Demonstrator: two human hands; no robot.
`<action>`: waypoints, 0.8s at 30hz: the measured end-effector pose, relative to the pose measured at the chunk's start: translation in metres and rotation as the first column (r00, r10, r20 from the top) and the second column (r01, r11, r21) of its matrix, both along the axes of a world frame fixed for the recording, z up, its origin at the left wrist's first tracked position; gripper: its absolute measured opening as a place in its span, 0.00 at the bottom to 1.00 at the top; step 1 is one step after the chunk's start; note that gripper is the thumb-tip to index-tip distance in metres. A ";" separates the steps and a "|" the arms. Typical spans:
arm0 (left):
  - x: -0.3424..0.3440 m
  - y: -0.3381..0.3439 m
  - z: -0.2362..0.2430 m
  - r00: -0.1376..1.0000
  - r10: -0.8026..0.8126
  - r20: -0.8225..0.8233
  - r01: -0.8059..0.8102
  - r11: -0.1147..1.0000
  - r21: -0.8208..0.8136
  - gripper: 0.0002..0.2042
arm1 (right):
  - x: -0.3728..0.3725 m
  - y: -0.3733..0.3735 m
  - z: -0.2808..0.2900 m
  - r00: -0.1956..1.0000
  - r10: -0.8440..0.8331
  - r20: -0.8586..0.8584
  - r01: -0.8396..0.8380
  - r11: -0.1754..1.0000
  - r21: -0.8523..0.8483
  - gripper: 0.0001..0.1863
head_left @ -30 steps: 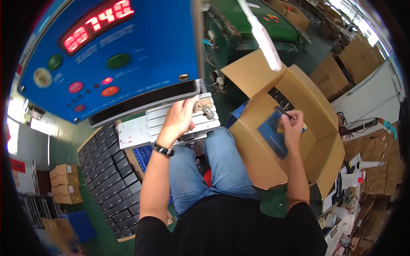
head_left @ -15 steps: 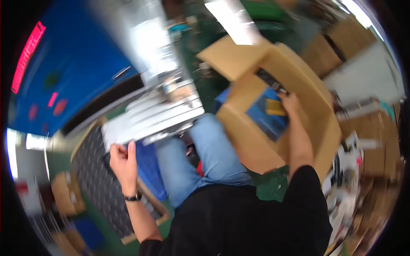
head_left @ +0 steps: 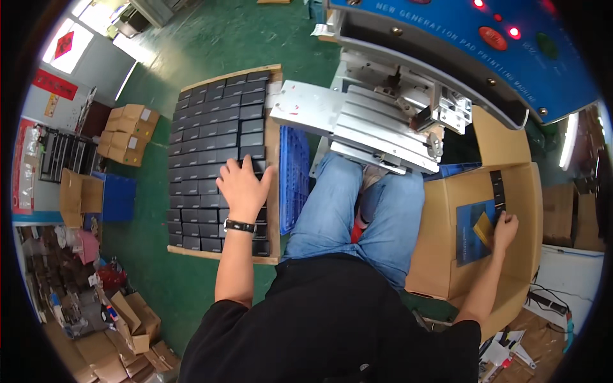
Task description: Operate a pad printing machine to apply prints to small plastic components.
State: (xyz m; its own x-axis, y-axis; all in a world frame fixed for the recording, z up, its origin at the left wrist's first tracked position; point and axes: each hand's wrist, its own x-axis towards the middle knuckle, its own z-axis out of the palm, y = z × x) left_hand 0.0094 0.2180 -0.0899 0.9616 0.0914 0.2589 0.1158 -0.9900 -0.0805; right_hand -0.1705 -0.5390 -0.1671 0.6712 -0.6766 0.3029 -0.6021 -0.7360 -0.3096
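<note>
My left hand (head_left: 244,189), fingers spread, reaches over a wood-edged pallet board (head_left: 274,210) to my left. Rows of small black blocks (head_left: 217,131) with a light mark lie on it; the fingertips are over the right-hand columns, and contact is hard to judge. My right hand (head_left: 504,233) is down inside an open cardboard box (head_left: 437,239) to my right. Its fingers are closed at the near end of a short row of black blocks (head_left: 497,185), pinching the end block. Beside it lie a blue printed sheet (head_left: 469,246) and a yellow piece (head_left: 483,228).
A blue machine (head_left: 440,32) overhangs a slotted metal table (head_left: 377,121) just beyond my knees. A blue plastic crate (head_left: 292,179) stands between the board and my left leg. Stacked cartons (head_left: 128,134) are at the far left, and cables (head_left: 552,303) lie right of the box.
The view has swung toward the left, bringing the board of blocks into clear sight. My left hand has gone from loosely curled to spread over the blocks. My right hand stays inside the box.
</note>
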 end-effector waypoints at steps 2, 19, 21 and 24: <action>-0.003 0.002 -0.003 1.000 -0.024 -0.015 0.023 1.000 -0.020 0.28 | 0.024 0.075 0.059 0.992 0.078 0.097 -0.083 0.996 0.046 0.15; 0.032 -0.066 0.058 0.944 -0.230 0.236 0.313 0.397 -0.863 0.27 | 0.226 0.311 0.178 0.636 0.555 0.536 -0.738 0.236 0.632 0.25; 0.045 -0.103 0.069 0.936 -0.250 0.248 0.325 0.337 -0.884 0.25 | 0.231 0.320 0.179 0.594 0.548 0.589 -0.786 0.241 0.569 0.26; 0.073 -0.153 0.074 0.809 -0.520 0.272 0.441 0.232 -0.867 0.14 | 0.226 0.325 0.180 0.551 0.539 0.636 -0.827 0.250 0.504 0.27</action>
State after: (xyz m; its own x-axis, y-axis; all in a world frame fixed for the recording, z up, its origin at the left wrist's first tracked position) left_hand 0.0827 0.0647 -0.0164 0.9190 -0.2665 0.2906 -0.3741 -0.3564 0.8562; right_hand 0.0554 -0.2145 0.0132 0.9635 -0.0506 0.2629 0.2415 -0.2598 -0.9350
